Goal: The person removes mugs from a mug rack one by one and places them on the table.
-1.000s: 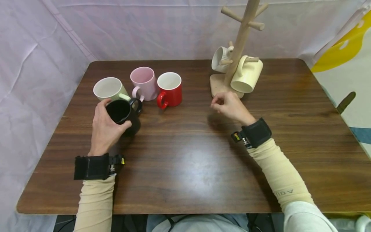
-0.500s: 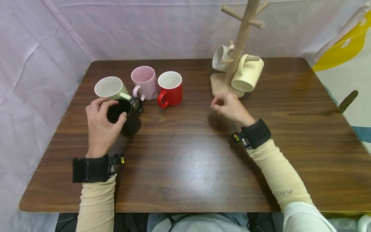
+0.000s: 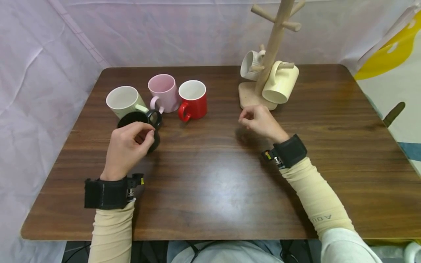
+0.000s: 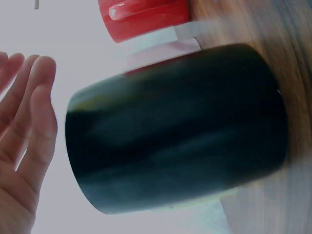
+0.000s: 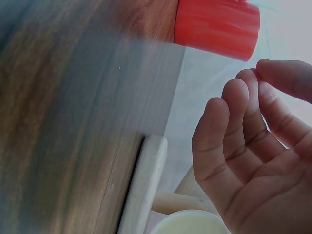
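Note:
A black mug (image 3: 154, 140) stands upright at the left of the table, handle pointing right. My left hand (image 3: 126, 148) hovers at its near rim, holding nothing, thumb and fingers drawn close together; in the left wrist view a gap separates those fingers (image 4: 36, 112) from the mug's wall. Just behind stands a pale green mug (image 3: 123, 100). To its right are a pink mug (image 3: 167, 95) and a red mug (image 3: 197, 107). Loosely curled and empty, my right hand (image 3: 261, 122) is in front of the wooden mug tree's base (image 3: 246, 95).
Two mugs hang on the mug tree's low pegs: a white one (image 3: 249, 67) on the left and a cream one (image 3: 284, 84) on the right. Bare upper pegs (image 3: 263, 14) stick out above. A white cloth wall (image 3: 164, 36) rises behind the table.
My left hand has let go of the black mug; its thumb and fingers, spread at the rim before, have come together in front of it. The right hand has stayed still.

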A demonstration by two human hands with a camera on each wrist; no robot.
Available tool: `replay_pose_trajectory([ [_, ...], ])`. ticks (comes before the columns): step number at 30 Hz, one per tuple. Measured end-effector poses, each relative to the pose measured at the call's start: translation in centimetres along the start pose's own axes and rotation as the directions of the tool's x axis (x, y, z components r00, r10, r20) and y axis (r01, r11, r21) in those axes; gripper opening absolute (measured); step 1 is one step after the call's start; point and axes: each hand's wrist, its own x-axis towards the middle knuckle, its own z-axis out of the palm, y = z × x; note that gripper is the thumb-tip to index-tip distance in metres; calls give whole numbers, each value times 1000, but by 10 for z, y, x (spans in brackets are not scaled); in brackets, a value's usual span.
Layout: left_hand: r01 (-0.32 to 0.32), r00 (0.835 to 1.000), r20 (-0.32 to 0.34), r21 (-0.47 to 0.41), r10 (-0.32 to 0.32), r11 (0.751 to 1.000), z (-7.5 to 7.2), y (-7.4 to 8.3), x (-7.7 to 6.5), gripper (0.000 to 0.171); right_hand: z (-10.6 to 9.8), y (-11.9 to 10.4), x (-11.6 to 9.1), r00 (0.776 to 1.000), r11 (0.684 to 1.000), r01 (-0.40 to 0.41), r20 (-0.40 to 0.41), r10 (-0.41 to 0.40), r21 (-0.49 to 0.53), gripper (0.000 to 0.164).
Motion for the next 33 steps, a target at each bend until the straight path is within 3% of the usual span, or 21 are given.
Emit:
replay_pose_trajectory([
  [7, -97, 995, 28, -24, 98, 995, 16, 7, 9, 7, -3, 2, -4, 1000, 1000, -8, -13, 8, 2, 6],
  [11, -121, 992, 27, -5, 121, 993, 26, 10, 14, 6, -5, 0, -6, 1000, 1000, -21, -8, 21, 0, 6],
  [16, -74, 991, 120, 52, 67, 996, 37, 15, 23, 8, -11, 0, -9, 999, 999, -35, -33, 35, 0, 6],
  [21, -22, 971, 240, 125, -9, 992, 46, 18, 30, 12, -14, 2, -10, 999, 999, -32, -40, 32, -2, 6],
  [28, 36, 953, 293, 130, -73, 991, 59, 19, 39, 13, -23, 4, -15, 996, 998, -54, -72, 56, 28, 7],
  [33, 46, 948, 307, 126, -83, 991, 67, 21, 43, 14, -31, 6, -20, 992, 995, -74, -93, 80, 68, 8],
])
